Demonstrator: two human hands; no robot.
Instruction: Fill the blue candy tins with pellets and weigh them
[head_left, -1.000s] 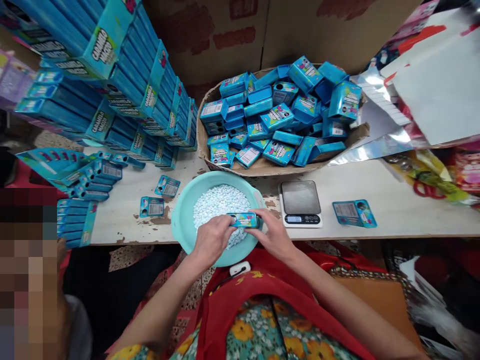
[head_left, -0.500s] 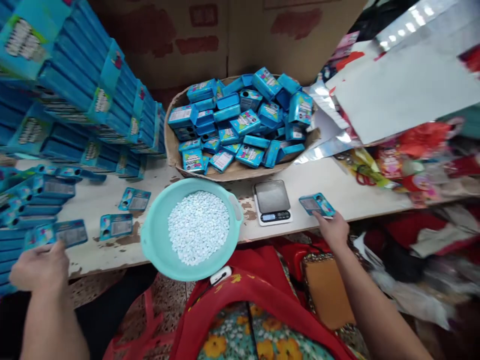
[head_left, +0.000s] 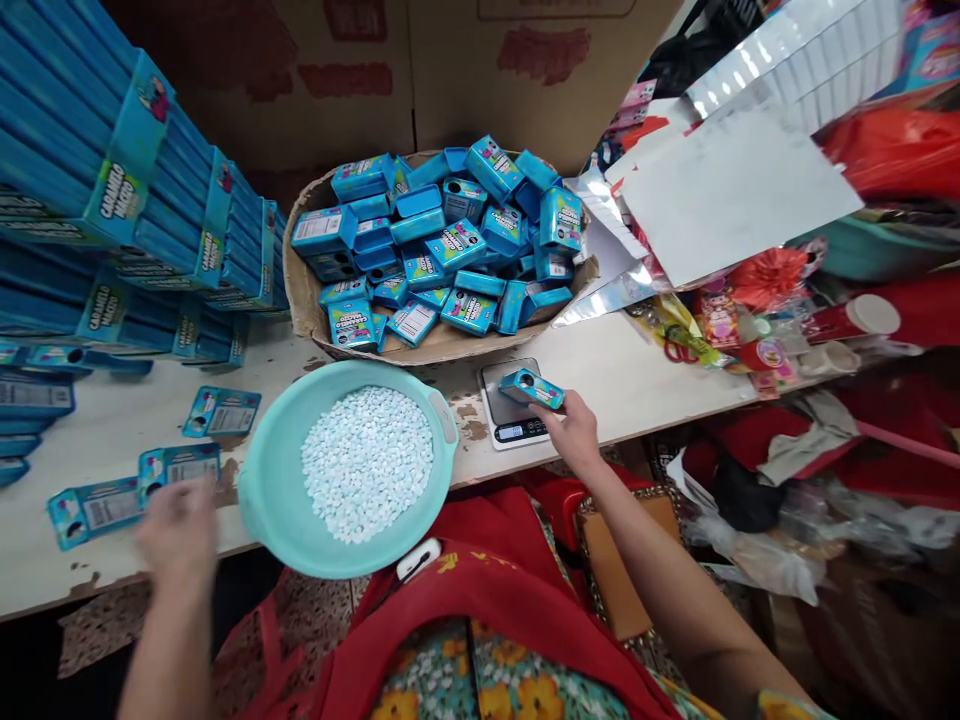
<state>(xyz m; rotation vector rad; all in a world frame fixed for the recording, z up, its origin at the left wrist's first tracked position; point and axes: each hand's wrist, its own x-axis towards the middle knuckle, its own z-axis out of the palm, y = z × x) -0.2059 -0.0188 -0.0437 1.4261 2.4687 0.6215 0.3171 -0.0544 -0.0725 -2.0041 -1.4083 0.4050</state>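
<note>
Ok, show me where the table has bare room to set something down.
The widest bare patch of white table runs from the scale to the bright packets. A narrower gap separates scale and bowl. Crowded: the left end, with stacked boxes and three loose tins by the left hand, and the back, where the loaded carton stands.

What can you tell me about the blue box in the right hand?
The box is small, oblong and blue, smooth and slightly glossy, perhaps metal or plastic. It bears printing and a dark round spot towards its left end. The right hand grips its near, right-hand end. It lies slantwise over the scale, hiding part of the plate; whether it touches the plate cannot be told, nor can any contents be seen.
</note>
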